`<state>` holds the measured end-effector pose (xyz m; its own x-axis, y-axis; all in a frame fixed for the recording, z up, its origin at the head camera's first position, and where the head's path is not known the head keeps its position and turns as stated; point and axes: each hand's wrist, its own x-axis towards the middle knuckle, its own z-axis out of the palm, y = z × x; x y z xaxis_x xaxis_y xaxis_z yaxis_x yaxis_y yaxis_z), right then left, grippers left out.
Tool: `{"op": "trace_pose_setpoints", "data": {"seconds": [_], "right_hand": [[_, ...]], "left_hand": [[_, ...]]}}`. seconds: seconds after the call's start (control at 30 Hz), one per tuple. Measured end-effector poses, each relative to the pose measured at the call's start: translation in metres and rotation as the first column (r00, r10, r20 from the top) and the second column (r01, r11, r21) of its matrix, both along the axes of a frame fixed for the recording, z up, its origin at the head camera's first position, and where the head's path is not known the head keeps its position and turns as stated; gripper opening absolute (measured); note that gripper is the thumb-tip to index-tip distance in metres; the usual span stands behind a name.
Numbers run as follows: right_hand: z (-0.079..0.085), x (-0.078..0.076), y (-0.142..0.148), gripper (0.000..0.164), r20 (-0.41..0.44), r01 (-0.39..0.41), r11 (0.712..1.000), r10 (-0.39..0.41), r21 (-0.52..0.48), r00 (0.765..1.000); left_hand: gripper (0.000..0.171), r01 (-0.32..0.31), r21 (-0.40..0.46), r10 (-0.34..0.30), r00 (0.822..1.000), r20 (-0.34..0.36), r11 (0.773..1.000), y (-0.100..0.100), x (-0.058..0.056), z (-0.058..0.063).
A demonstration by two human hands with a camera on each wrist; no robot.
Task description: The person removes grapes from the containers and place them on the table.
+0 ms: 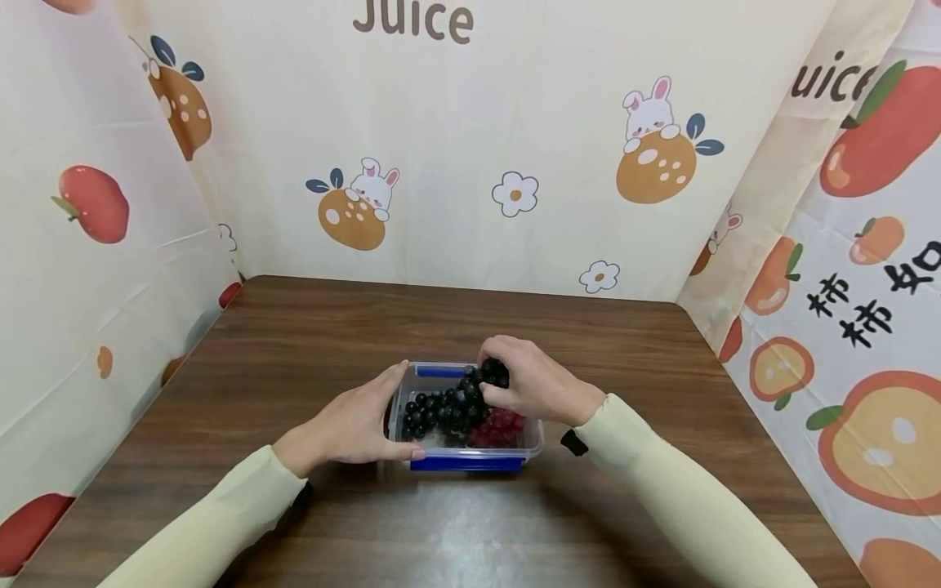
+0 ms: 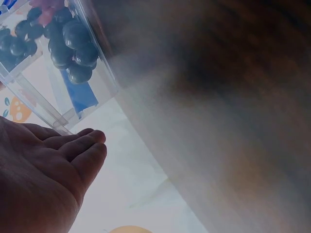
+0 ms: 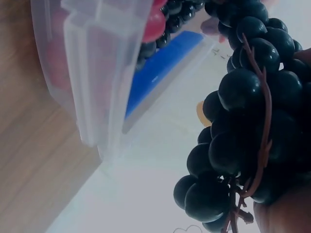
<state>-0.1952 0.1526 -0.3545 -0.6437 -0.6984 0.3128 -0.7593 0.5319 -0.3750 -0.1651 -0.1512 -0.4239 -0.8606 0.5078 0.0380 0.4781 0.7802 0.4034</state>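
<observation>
In the head view, a clear plastic container with blue clips stands on the table. It contains black grapes and red grapes. My right hand grips a bunch of black grapes at the container's back right; its brown stem shows in the right wrist view. Part of the bunch still overlaps the grapes inside. My left hand holds the container's left end, thumb at the front wall and fingers at the back corner. In the left wrist view, those fingers lie against the container's edge.
The brown wooden table extends on all sides of the container. A printed cloth with fruit and rabbits hangs behind, and more cloth lines the sides.
</observation>
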Motion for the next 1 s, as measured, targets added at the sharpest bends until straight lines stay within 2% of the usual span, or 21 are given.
{"op": "trace_pose_setpoints", "data": {"seconds": [0.2, 0.33, 0.57, 0.77, 1.0], "right_hand": [[0.009, -0.003, 0.009, 0.017, -0.003, 0.024, 0.997, -0.025, -0.072, 1.0], [0.014, -0.006, 0.015, 0.018, -0.035, 0.031, 0.99, -0.036, -0.137, 0.999], [0.02, -0.01, 0.026, 0.018, -0.08, 0.096, 0.965, -0.119, -0.244, 0.99], [0.023, -0.013, 0.034, 0.016, -0.089, 0.186, 0.935, -0.222, -0.303, 0.971], [0.021, -0.02, 0.046, 0.015, -0.077, 0.303, 0.887, -0.349, -0.35, 0.934]], "left_hand": [[0.141, 0.004, -0.006, -0.004, 1.0, -0.003, 1.0, 0.0, -0.002, -0.001], [0.141, 0.005, -0.006, -0.005, 1.0, -0.008, 1.0, 0.0, -0.002, -0.001], [0.14, 0.007, -0.003, -0.007, 1.0, -0.009, 1.0, 0.0, -0.001, 0.0], [0.14, 0.012, -0.004, -0.012, 1.0, -0.008, 1.0, 0.0, 0.0, 0.0], [0.14, 0.011, -0.009, -0.011, 1.0, -0.006, 1.0, -0.001, 0.0, 0.001]]}}
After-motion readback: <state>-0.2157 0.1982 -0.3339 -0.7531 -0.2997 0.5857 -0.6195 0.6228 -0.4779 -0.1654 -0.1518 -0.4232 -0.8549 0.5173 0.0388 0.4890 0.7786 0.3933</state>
